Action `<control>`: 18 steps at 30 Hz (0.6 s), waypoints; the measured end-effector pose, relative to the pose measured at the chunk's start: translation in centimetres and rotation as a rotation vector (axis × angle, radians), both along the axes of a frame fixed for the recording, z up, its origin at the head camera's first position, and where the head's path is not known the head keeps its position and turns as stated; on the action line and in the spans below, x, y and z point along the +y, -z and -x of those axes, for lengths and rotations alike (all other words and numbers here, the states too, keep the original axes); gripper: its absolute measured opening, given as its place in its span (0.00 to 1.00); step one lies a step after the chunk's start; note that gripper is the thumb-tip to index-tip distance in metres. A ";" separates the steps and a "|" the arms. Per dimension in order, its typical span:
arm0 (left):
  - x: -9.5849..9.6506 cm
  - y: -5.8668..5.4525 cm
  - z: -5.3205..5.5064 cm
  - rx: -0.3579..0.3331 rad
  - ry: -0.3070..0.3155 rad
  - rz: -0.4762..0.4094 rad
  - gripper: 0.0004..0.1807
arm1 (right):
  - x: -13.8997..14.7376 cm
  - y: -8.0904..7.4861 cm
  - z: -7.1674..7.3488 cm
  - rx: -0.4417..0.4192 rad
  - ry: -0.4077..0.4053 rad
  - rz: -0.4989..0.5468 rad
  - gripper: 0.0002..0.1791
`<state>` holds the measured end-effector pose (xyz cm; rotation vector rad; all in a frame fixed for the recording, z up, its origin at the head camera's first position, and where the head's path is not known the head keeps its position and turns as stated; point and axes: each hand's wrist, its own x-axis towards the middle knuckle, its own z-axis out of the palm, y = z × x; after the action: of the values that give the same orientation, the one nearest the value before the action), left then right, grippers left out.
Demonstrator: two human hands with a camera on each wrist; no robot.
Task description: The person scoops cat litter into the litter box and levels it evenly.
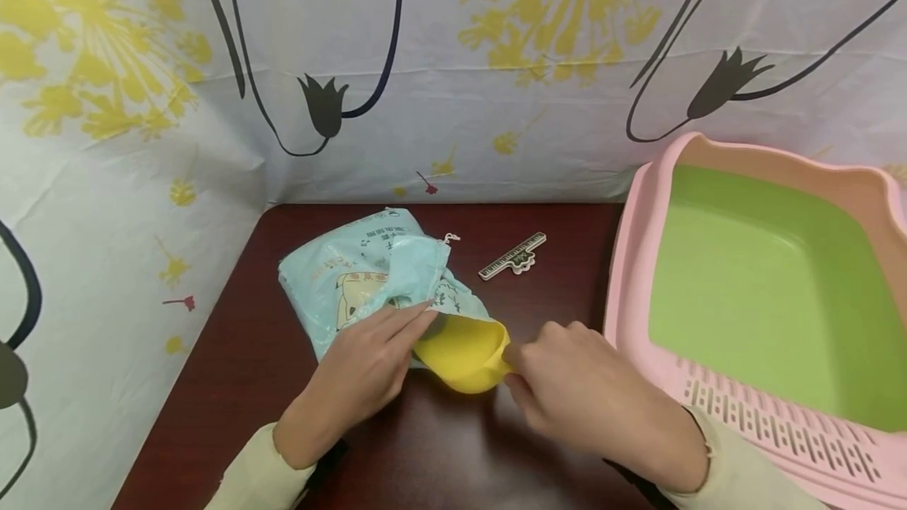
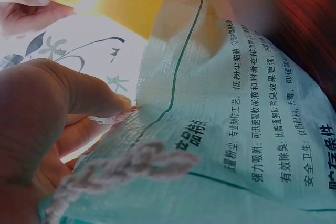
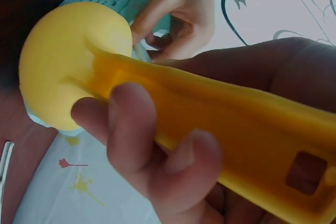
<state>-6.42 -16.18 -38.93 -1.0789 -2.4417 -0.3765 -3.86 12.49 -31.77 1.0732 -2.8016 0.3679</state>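
A light-blue plastic bag of cat litter (image 1: 319,274) lies on the dark table, its mouth facing right. My left hand (image 1: 361,364) pinches the edge of that mouth; in the left wrist view the thumb presses the plastic next to a braided cord (image 2: 147,163). With my right hand (image 1: 577,384) I grip the handle of a yellow scoop (image 1: 464,349). The front of the scoop's bowl is inside the bag's mouth, hidden by the plastic. The right wrist view shows fingers curled around the handle (image 3: 210,119) and the underside of the bowl (image 3: 63,61). Any contents of the scoop cannot be made out.
A ruler-shaped clip (image 1: 513,256) lies behind the scoop, right of the bag. At the right stands a large pink litter box (image 1: 631,290) with a green inside and a slotted front ledge. Patterned white cloth (image 1: 425,101) hangs behind and left of the table.
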 end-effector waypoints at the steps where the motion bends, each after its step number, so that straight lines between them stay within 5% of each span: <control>1: 0.0 0.0 0.0 0.001 -0.002 0.001 0.27 | -0.1 0.1 0.0 0.012 0.002 0.001 0.19; 18: -0.1 -0.1 -0.2 0.011 -0.042 0.001 0.29 | -1.7 2.5 0.3 0.088 0.047 0.046 0.17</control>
<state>-6.22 -16.26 -38.88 -1.0260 -2.4506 -0.3544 -4.17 10.80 -34.32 0.9871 -2.7224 0.3689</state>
